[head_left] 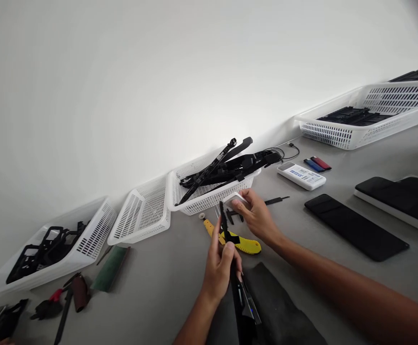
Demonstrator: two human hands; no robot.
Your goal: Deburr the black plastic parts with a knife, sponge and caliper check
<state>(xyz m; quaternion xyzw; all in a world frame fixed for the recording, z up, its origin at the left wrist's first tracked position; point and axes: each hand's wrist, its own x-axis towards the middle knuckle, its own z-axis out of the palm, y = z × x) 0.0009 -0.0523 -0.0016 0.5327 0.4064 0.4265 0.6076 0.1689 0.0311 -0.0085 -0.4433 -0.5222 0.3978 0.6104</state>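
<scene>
My left hand (pixel 220 266) grips a long black plastic arm (pixel 238 292) that runs from low centre up to about the middle of the table. My right hand (pixel 256 216) reaches forward and holds a small white box-like object (pixel 234 197) close to the white basket (pixel 209 195) of long black parts. Just under the two hands lies a yellow-handled tool (pixel 243 244) on the grey table. Small black parts (pixel 233 216) lie beside the right hand's fingers.
Two more white baskets (pixel 142 213) (pixel 97 230) stand at the left, one with black frames. A large basket (pixel 367 120) sits far right. A white device (pixel 301 175), two lighters (pixel 317 164), black flat pads (pixel 355 227) and a dark mat (pixel 284 311) lie around.
</scene>
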